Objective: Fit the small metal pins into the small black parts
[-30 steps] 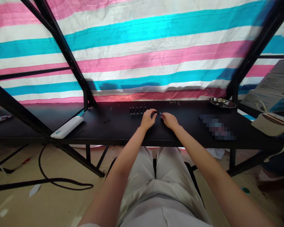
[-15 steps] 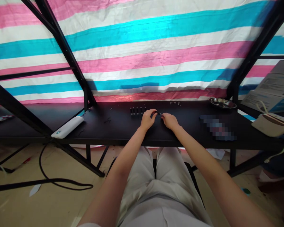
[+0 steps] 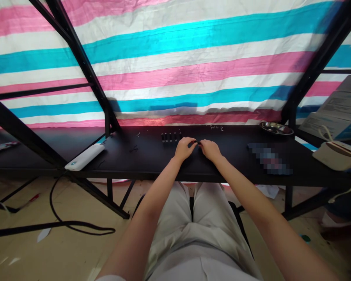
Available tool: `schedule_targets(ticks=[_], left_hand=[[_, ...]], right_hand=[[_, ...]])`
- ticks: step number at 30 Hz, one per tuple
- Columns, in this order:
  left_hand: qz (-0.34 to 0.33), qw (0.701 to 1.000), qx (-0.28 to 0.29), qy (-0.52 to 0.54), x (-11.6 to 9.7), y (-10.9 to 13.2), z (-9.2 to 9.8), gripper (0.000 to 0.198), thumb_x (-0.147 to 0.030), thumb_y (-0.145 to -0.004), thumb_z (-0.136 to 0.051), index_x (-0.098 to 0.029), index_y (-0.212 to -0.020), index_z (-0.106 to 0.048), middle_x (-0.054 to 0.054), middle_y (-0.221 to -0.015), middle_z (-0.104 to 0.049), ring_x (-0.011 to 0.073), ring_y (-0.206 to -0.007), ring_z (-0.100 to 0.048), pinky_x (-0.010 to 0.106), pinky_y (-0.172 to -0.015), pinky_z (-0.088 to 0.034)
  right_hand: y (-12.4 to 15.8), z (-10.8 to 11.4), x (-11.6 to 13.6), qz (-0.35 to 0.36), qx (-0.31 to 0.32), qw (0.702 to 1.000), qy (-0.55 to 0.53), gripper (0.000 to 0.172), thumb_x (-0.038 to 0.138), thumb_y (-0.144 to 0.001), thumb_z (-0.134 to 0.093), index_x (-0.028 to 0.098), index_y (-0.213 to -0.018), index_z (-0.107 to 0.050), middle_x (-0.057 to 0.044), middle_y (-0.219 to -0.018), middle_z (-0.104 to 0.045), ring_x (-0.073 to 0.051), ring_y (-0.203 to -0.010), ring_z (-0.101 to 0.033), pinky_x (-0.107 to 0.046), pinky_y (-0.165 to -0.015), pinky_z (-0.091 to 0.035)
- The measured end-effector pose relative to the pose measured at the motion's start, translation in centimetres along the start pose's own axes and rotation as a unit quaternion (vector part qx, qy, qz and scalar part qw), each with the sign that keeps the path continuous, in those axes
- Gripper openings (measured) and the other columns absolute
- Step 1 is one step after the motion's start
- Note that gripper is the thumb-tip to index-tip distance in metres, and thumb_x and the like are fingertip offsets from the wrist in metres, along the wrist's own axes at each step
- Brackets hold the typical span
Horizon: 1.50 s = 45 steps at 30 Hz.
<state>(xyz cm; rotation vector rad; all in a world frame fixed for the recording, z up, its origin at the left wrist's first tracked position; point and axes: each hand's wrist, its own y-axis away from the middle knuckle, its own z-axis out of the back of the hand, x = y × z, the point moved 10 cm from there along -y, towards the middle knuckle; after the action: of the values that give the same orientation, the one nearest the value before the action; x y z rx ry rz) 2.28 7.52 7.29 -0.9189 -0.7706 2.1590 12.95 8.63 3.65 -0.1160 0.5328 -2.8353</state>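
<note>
Over the black table (image 3: 152, 164) my left hand (image 3: 185, 148) and my right hand (image 3: 210, 149) meet fingertip to fingertip. Pinched between them is a small black piece (image 3: 197, 142), mostly covered by the fingers; its kind is too small to make out. Both hands are closed on it. Just beyond and left of my left hand stands a row of several small black pieces with pale ends (image 3: 170, 137). Tiny white bits (image 3: 216, 127) lie at the back of the table, and thin dark bits (image 3: 133, 148) lie to the left.
A white power bank-like box (image 3: 84, 157) lies at the left by the black frame post. To the right are a shiny metal dish (image 3: 276, 128), a pixelated item (image 3: 269, 158) and a beige bag (image 3: 336, 155). Boxes (image 3: 336, 105) are stacked at far right; a striped sheet (image 3: 193, 58) hangs behind.
My hands have drawn slightly closer together around the small black piece, which now shows less between the fingers. The view has shifted a little; the other things look unmoved.
</note>
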Motion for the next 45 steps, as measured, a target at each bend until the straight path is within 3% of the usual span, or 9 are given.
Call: schedule_targets(ticks=[8, 15, 18, 21, 24, 27, 36, 45], left_hand=[[0.002, 1.0, 0.016, 0.012, 0.2, 0.1, -0.4, 0.014, -0.025, -0.082, -0.058, -0.019, -0.094, -0.063, 0.003, -0.084, -0.066, 0.015, -0.08, -0.057, 0.031, -0.078, -0.047], [0.021, 1.0, 0.002, 0.017, 0.5, 0.1, -0.1, 0.018, -0.029, -0.082, -0.059, -0.019, -0.095, -0.064, 0.003, -0.084, -0.067, 0.0145, -0.079, -0.057, 0.03, -0.078, -0.046], [0.062, 0.997, -0.053, -0.002, 1.3, 0.1, 1.4, 0.021, -0.036, -0.083, -0.058, -0.019, -0.093, -0.064, 0.002, -0.08, -0.067, 0.0149, -0.076, -0.056, 0.03, -0.077, -0.045], [0.124, 0.98, -0.157, -0.001, 2.7, 0.6, 4.0, 0.024, -0.036, -0.089, -0.046, -0.018, -0.088, -0.062, 0.004, -0.078, -0.065, 0.015, -0.076, -0.056, 0.029, -0.077, -0.043], [0.182, 0.953, -0.239, 0.032, 4.3, 1.5, 5.8, 0.027, -0.031, -0.093, -0.035, -0.018, -0.086, -0.058, 0.003, -0.077, -0.063, 0.0144, -0.077, -0.056, 0.028, -0.077, -0.043], [0.23, 0.93, -0.278, 0.066, 5.7, 2.3, 6.3, 0.028, -0.028, -0.094, -0.03, -0.018, -0.086, -0.055, 0.002, -0.075, -0.061, 0.0135, -0.075, -0.056, 0.027, -0.076, -0.042], [0.197, 0.95, -0.232, 0.065, 4.9, 1.8, 5.2, 0.028, -0.028, -0.094, -0.028, -0.019, -0.084, -0.052, 0.002, -0.074, -0.059, 0.0136, -0.071, -0.054, 0.026, -0.074, -0.042], [0.204, 0.948, -0.236, 0.069, 5.3, 1.9, 5.1, 0.027, -0.026, -0.094, -0.028, -0.019, -0.084, -0.052, 0.002, -0.073, -0.059, 0.0138, -0.071, -0.055, 0.027, -0.074, -0.042]], right_hand=[[0.0, 0.5, 0.2, 0.019, -0.025, 0.997, -0.074, 0.022, 0.027, -0.091, -0.041, 0.017, -0.1, -0.058, -0.01, -0.099, -0.065, -0.02, -0.089, -0.058, -0.027, -0.074, -0.038], [0.2, 0.4, 0.4, 0.025, -0.051, 0.989, -0.14, 0.021, 0.031, -0.09, -0.042, 0.018, -0.099, -0.056, -0.007, -0.086, -0.065, -0.018, -0.076, -0.059, -0.025, -0.064, -0.037], [-0.2, 0.2, 0.3, 0.029, -0.081, 0.975, -0.205, 0.019, 0.034, -0.088, -0.045, 0.019, -0.092, -0.057, -0.005, -0.081, -0.064, -0.016, -0.071, -0.057, -0.025, -0.062, -0.037], [-1.3, -0.5, -0.5, 0.004, -0.093, 0.96, -0.266, 0.019, 0.036, -0.083, -0.051, 0.019, -0.083, -0.059, -0.004, -0.076, -0.063, -0.015, -0.067, -0.055, -0.025, -0.063, -0.04], [-3.1, -2.1, -1.2, -0.06, -0.049, 0.953, -0.291, 0.016, 0.032, -0.08, -0.055, 0.017, -0.082, -0.061, -0.003, -0.076, -0.063, -0.015, -0.067, -0.056, -0.026, -0.066, -0.042], [-4.7, -3.7, -1.1, -0.111, 0.009, 0.956, -0.271, 0.015, 0.026, -0.079, -0.057, 0.017, -0.088, -0.064, -0.005, -0.083, -0.066, -0.015, -0.075, -0.059, -0.025, -0.07, -0.043], [-7.2, -5.4, 1.3, -0.172, 0.059, 0.964, -0.194, 0.028, 0.029, -0.084, -0.052, 0.018, -0.108, -0.06, -0.009, -0.108, -0.065, -0.021, -0.1, -0.06, -0.029, -0.082, -0.043], [-8.3, -6.2, 1.0, -0.212, 0.102, 0.95, -0.204, 0.029, 0.029, -0.079, -0.059, 0.018, -0.105, -0.062, -0.01, -0.11, -0.065, -0.022, -0.104, -0.059, -0.028, -0.082, -0.044]])
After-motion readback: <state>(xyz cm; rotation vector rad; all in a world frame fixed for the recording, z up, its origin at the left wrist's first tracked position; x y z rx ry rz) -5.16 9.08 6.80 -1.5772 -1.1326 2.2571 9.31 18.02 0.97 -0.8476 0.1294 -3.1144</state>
